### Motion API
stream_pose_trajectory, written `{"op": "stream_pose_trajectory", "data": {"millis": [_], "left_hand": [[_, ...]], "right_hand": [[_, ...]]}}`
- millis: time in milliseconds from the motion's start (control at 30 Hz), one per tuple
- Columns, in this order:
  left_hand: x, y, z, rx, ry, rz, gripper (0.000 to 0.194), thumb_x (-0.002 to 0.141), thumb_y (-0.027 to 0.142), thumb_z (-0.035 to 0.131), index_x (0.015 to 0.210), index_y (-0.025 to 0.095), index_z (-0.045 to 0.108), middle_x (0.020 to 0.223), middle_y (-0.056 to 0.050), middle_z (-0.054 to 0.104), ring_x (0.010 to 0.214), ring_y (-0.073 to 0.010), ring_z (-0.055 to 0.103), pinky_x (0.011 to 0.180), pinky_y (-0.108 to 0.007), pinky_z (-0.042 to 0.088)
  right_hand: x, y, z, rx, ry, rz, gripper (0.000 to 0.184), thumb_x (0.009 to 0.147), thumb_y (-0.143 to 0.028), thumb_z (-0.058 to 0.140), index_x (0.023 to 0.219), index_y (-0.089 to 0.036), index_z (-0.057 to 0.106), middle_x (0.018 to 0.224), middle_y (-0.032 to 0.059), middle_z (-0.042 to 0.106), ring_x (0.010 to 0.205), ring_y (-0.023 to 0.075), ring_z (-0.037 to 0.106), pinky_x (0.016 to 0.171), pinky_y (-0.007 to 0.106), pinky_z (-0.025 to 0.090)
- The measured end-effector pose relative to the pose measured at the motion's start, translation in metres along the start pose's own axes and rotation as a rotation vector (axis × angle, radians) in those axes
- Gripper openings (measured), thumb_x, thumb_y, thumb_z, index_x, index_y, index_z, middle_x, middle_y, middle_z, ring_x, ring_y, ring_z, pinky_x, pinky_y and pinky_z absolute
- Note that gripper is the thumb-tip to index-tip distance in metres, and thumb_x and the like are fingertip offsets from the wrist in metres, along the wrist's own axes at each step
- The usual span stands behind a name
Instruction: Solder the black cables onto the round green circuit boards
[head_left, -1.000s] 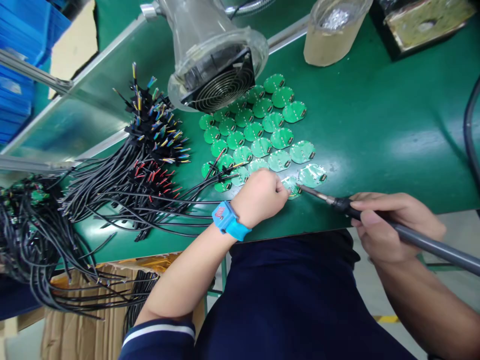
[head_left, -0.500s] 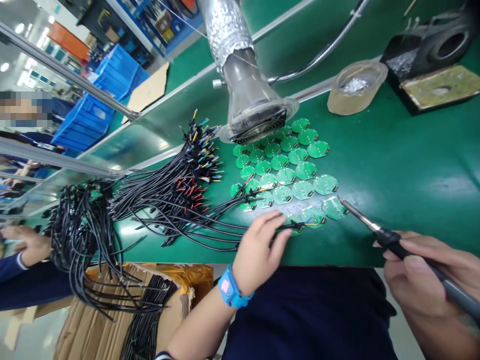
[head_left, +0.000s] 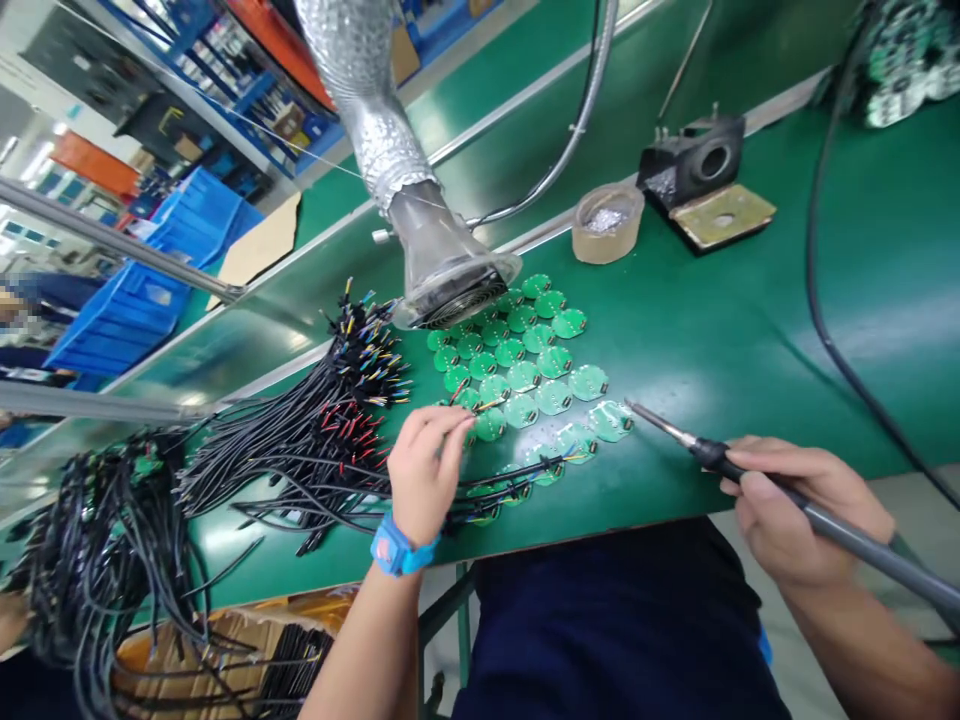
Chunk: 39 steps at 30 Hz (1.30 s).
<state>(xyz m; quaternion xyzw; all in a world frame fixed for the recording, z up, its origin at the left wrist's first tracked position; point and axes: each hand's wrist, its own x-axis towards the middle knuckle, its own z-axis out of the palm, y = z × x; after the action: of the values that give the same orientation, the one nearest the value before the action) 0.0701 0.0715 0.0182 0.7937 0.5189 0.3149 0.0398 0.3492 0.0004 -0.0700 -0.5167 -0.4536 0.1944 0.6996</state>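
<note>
My right hand (head_left: 795, 510) is closed around the dark handle of a soldering iron (head_left: 671, 430). The iron's tip points left, close to the end board of the front row of round green circuit boards (head_left: 553, 396). My left hand (head_left: 424, 465), with a blue watch (head_left: 401, 545) on its wrist, pinches a thin black cable near its coloured wire ends (head_left: 491, 404), over the boards' left side. Other black cables (head_left: 517, 472) lie over the front row, one with its coloured wires on a board. To the left spreads a pile of black cables (head_left: 277, 430) with stripped ends.
A fume extractor hood (head_left: 450, 260) hangs over the back boards. Behind to the right stand a tape roll (head_left: 607, 225) with solder bits and an iron stand (head_left: 697, 175) with a sponge. More cables (head_left: 135, 560) hang at the far left, above a cardboard box (head_left: 172, 665).
My left hand has moved left from the front-row cable to another cable's end and closed on it. The view has shifted; the right hand still holds the iron near the front-row end board.
</note>
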Motion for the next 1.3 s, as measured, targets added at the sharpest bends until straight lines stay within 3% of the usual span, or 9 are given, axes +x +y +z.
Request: {"op": "stream_pose_trajectory", "data": {"millis": [67, 167, 267, 333, 533, 733, 1033, 1300], "left_hand": [[-0.003, 0.025, 0.012, -0.063, -0.043, 0.034, 0.012, 0.084, 0.014, 0.056, 0.093, 0.02, 0.062, 0.089, -0.003, 0.062, 0.086, -0.0132, 0.058, 0.08, -0.029, 0.049], [-0.006, 0.057, 0.045, -0.096, -0.222, 0.098, 0.011, 0.087, 0.018, 0.052, 0.094, 0.017, 0.06, 0.087, -0.005, 0.06, 0.083, -0.0142, 0.056, 0.077, -0.028, 0.049], [-0.006, 0.073, 0.076, 0.026, -0.327, 0.162, 0.015, 0.091, 0.021, 0.043, 0.089, 0.014, 0.056, 0.084, -0.007, 0.057, 0.082, -0.0169, 0.055, 0.077, -0.031, 0.049], [-0.006, 0.076, 0.086, 0.121, -0.355, 0.198, 0.018, 0.092, 0.021, 0.04, 0.085, 0.013, 0.055, 0.082, -0.008, 0.056, 0.081, -0.0179, 0.054, 0.076, -0.033, 0.049], [-0.005, 0.077, 0.089, -0.014, -0.314, 0.138, 0.017, 0.088, 0.02, 0.047, 0.078, 0.013, 0.058, 0.081, -0.007, 0.055, 0.079, -0.0164, 0.052, 0.074, -0.03, 0.049], [-0.006, 0.077, 0.091, -0.126, -0.286, 0.053, 0.016, 0.085, 0.019, 0.051, 0.076, 0.014, 0.062, 0.08, -0.007, 0.055, 0.079, -0.0156, 0.052, 0.074, -0.031, 0.049], [-0.011, 0.075, 0.094, -0.006, -0.248, 0.115, 0.015, 0.087, 0.02, 0.051, 0.078, 0.013, 0.06, 0.081, -0.008, 0.057, 0.078, -0.015, 0.053, 0.071, -0.028, 0.049], [-0.012, 0.075, 0.096, 0.1, -0.228, 0.19, 0.018, 0.089, 0.022, 0.049, 0.075, 0.014, 0.057, 0.077, -0.006, 0.056, 0.076, -0.0145, 0.052, 0.069, -0.026, 0.046]], "right_hand": [[0.003, 0.001, -0.005, 0.003, -0.024, -0.023, 0.017, 0.065, -0.016, 0.062, 0.076, -0.027, 0.068, 0.059, 0.0011, 0.059, 0.052, 0.0211, 0.057, 0.05, 0.044, 0.051], [0.006, 0.002, -0.01, 0.026, -0.071, -0.036, 0.016, 0.065, -0.015, 0.061, 0.074, -0.027, 0.068, 0.057, 0.0008, 0.059, 0.051, 0.0212, 0.057, 0.051, 0.044, 0.052], [0.005, 0.003, -0.011, 0.045, -0.094, -0.039, 0.017, 0.065, -0.014, 0.059, 0.075, -0.026, 0.067, 0.057, 0.0007, 0.059, 0.051, 0.0208, 0.057, 0.05, 0.042, 0.051], [0.003, 0.002, -0.011, 0.055, -0.096, -0.041, 0.019, 0.066, -0.013, 0.058, 0.076, -0.025, 0.067, 0.057, 0.0005, 0.059, 0.051, 0.0204, 0.057, 0.05, 0.042, 0.051], [0.001, -0.002, -0.013, 0.056, -0.151, -0.04, 0.023, 0.066, -0.009, 0.057, 0.081, -0.023, 0.067, 0.055, -0.001, 0.054, 0.05, 0.0191, 0.055, 0.051, 0.041, 0.051], [0.0, -0.003, -0.016, -0.03, -0.209, -0.059, 0.024, 0.065, -0.008, 0.058, 0.083, -0.022, 0.067, 0.069, 0.0023, 0.062, 0.06, 0.0209, 0.061, 0.057, 0.04, 0.053], [0.002, -0.008, -0.012, -0.093, -0.252, -0.096, 0.022, 0.065, -0.01, 0.059, 0.082, -0.021, 0.066, 0.062, 0.0002, 0.06, 0.056, 0.0189, 0.06, 0.05, 0.035, 0.051], [0.002, -0.007, -0.011, -0.122, -0.21, -0.106, 0.024, 0.064, -0.008, 0.059, 0.083, -0.022, 0.066, 0.065, 0.0006, 0.062, 0.058, 0.0202, 0.061, 0.051, 0.036, 0.051]]}}
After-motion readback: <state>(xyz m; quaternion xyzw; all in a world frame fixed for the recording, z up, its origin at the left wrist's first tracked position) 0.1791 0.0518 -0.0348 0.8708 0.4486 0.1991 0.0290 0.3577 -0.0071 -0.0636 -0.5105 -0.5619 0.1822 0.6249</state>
